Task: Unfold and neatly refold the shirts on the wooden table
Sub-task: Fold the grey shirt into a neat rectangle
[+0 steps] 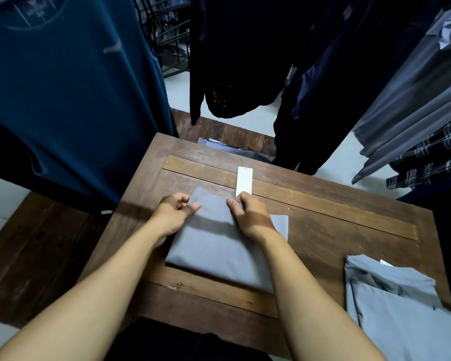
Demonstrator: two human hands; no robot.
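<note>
While left hand (176,212) and right hand (248,214) pinch the grey shirt (214,248), knuckles partly hide the white tag (244,178).

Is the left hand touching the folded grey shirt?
Touching. The head view shows the left hand gripping the far edge of the folded grey shirt.

Teal tank top (63,100) hangs L, dark garments (245,61) ctr, plaid shirt (432,155) R.

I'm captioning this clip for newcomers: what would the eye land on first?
The left hand and right hand grip the far edge of a folded grey shirt at the middle of the brown wooden table, a white paper tag strip lying just beyond. A big teal hanging shirt fills the upper left.
</note>
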